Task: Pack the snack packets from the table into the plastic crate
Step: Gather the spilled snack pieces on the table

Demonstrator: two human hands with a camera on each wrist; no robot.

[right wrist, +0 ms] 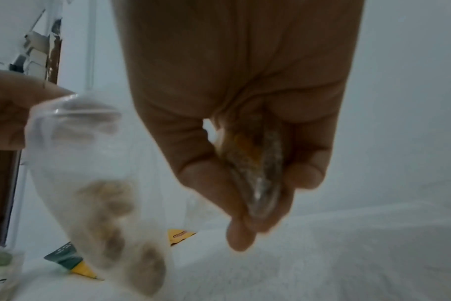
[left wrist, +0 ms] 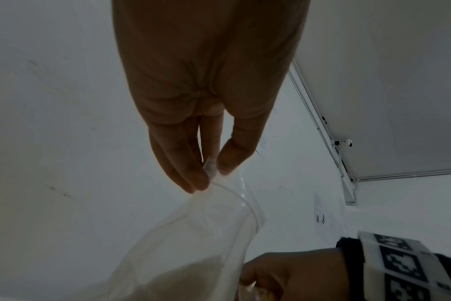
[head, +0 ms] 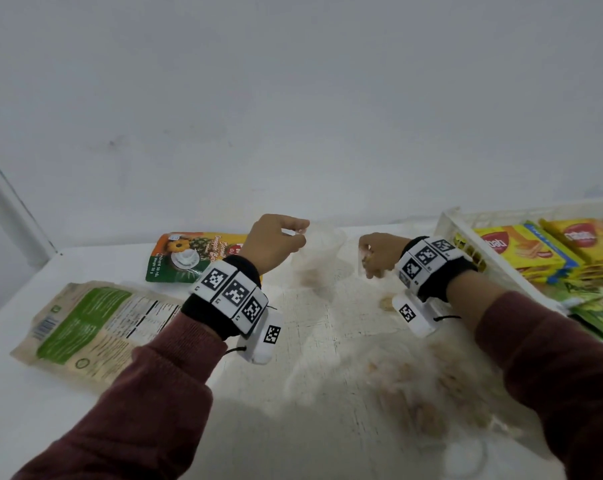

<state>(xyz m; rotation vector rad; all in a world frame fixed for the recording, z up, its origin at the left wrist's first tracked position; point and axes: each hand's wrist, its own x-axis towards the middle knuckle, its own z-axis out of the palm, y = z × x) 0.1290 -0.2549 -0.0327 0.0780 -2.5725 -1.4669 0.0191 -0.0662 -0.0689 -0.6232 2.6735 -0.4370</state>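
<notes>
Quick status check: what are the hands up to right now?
Left hand pinches the top of a clear bag, lifted. Right hand grips a small clear packet. Crate at right, part filled. Two packets on table. Nothing blocking.

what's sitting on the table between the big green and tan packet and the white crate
In the head view, between the green and tan packet and the crate lie loose clear bags of brown snacks, with both hands above, each holding clear plastic.
</notes>
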